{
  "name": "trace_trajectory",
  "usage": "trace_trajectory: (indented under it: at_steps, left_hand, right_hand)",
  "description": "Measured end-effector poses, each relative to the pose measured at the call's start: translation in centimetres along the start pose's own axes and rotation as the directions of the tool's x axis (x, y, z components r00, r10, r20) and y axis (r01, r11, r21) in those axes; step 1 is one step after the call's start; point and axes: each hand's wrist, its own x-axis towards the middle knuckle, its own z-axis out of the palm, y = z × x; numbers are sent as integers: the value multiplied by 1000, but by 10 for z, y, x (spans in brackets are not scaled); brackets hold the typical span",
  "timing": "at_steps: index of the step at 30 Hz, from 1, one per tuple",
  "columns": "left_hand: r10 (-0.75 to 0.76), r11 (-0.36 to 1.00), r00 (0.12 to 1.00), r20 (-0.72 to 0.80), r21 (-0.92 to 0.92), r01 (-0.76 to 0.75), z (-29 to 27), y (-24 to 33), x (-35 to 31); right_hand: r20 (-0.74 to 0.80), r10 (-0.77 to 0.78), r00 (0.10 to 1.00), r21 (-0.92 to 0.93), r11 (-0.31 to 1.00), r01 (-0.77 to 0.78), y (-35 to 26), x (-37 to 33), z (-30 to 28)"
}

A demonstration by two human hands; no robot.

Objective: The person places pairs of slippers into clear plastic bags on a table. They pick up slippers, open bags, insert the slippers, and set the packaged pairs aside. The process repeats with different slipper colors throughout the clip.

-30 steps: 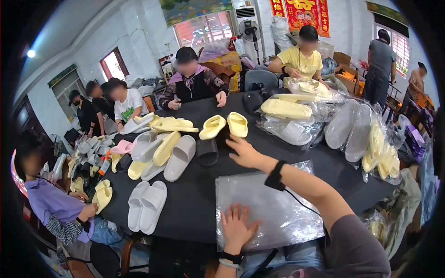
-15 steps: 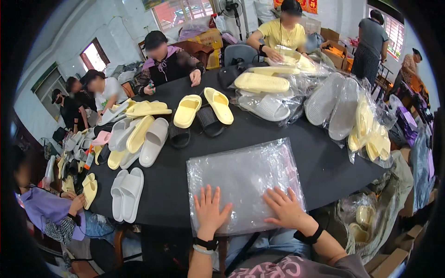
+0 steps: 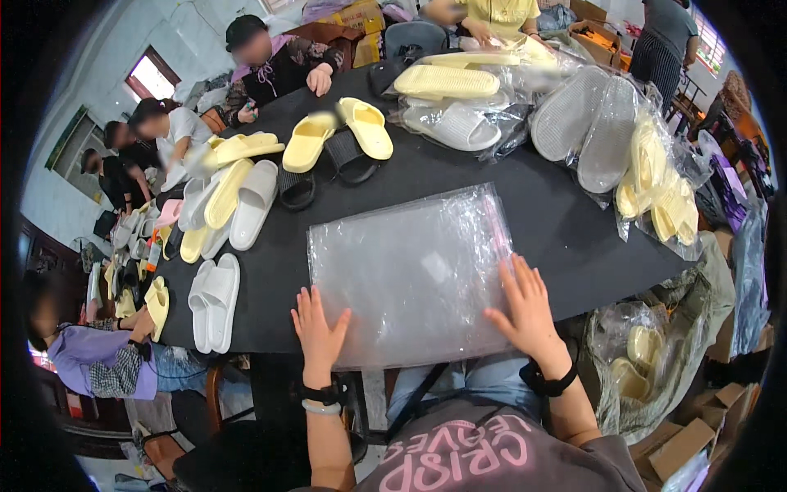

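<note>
A stack of clear plastic bags (image 3: 410, 279) lies flat on the black table in front of me, its near edge reaching the table's front edge. My left hand (image 3: 319, 330) rests at the stack's left edge, fingers stretched out and apart. At the right edge of the stack lies my right hand (image 3: 527, 316), its fingers spread too. Neither hand grips anything. Farther left stands a pair of light grey slides (image 3: 215, 303). Two yellow slides (image 3: 338, 131) sit on top of black slides (image 3: 348, 160) beyond the bags.
Grey and yellow slides (image 3: 238, 193) are heaped on the left. Bagged slides (image 3: 459, 90) cover the far right of the black table (image 3: 566, 254). A large sack (image 3: 602, 369) holding bagged yellow slides stands beside me at right. Several people sit around the table.
My hands have moved apart from the top of the bag stack to its left and right edges. The view has tilted and shifted, so the table appears higher.
</note>
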Motion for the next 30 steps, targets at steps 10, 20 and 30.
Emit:
trace_trajectory:
  at_steps: [10,20,30]
  left_hand:
    - [-1,944,996,93,-327,32,6,-17,4]
    - [242,963,970,35,111,-244,-16,43,-9]
    - [234,960,962,143,122,-251,19,43,-18]
  right_hand:
    - [-86,108,990,56,993,-103,12,-8,25]
    - [-3,86,996,-96,992,-86,18,-11,23]
    - [-777,146,613,-123,919,-375,136,56,-145]
